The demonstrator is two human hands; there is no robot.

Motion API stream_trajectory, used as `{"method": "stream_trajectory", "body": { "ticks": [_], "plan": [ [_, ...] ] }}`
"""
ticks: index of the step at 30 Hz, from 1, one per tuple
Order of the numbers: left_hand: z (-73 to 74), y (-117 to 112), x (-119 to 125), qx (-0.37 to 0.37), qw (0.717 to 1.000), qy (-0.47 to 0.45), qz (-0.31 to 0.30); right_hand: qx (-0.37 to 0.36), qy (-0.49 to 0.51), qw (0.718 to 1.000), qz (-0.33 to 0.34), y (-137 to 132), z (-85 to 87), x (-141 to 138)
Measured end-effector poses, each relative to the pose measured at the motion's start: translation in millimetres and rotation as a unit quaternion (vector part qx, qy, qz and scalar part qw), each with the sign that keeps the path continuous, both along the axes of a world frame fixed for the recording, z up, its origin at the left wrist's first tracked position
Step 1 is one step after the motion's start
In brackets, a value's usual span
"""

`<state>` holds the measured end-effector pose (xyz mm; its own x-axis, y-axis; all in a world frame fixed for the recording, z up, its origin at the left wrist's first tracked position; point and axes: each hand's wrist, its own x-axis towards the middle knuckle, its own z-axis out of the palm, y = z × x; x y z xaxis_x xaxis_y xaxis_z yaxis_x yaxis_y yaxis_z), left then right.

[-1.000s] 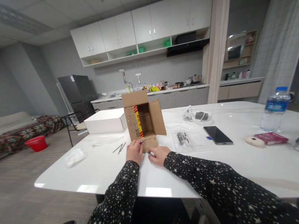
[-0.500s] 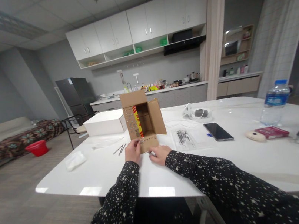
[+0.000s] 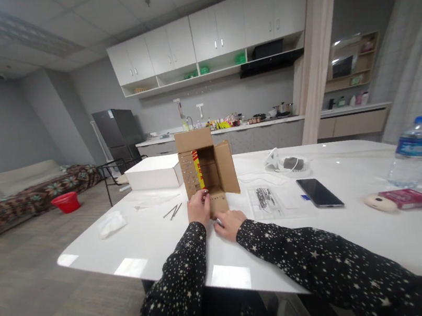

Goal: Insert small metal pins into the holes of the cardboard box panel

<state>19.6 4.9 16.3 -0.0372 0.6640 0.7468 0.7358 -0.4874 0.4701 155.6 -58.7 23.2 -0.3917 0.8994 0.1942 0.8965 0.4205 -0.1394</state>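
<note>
A small brown cardboard box point(image 3: 213, 171) lies on its side on the white table point(image 3: 167, 238), its flaps spread and its opening facing me; a red and yellow strip runs down its left flap. My left hand point(image 3: 198, 208) is raised at the box's lower left flap, fingers pinched against the cardboard. My right hand point(image 3: 229, 224) rests on the table just in front of the bottom flap, fingers curled down onto its edge. Both sleeves are black with white stars.
A white flat box point(image 3: 153, 173) stands behind left. Thin metal pins point(image 3: 172, 211) and crumpled tissue point(image 3: 112, 224) lie left. A clear bag of parts point(image 3: 267, 200), a phone point(image 3: 319, 193), a water bottle point(image 3: 412, 151) and a pink packet point(image 3: 409, 198) are right.
My left hand has lifted from the table up onto the box's lower left flap. The camera has drifted slightly; my right hand stays by the bottom flap.
</note>
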Motion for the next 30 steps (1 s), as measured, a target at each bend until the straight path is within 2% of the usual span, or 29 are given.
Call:
{"method": "stream_trajectory", "body": {
  "ticks": [7,17,30],
  "plan": [
    [-9.2,-2,-7,-0.004,0.999,-0.040,0.004,0.010,0.008,1.000,0.016,3,-6.8,-1],
    [-6.4,-14,-8,-0.035,0.996,-0.082,-0.016,0.008,0.010,1.000,0.015,0,-4.7,-1],
    [-13.5,-7,-10,-0.038,0.994,-0.091,-0.041,0.010,0.015,1.000,0.020,-1,-7.3,-1]
  ]
}}
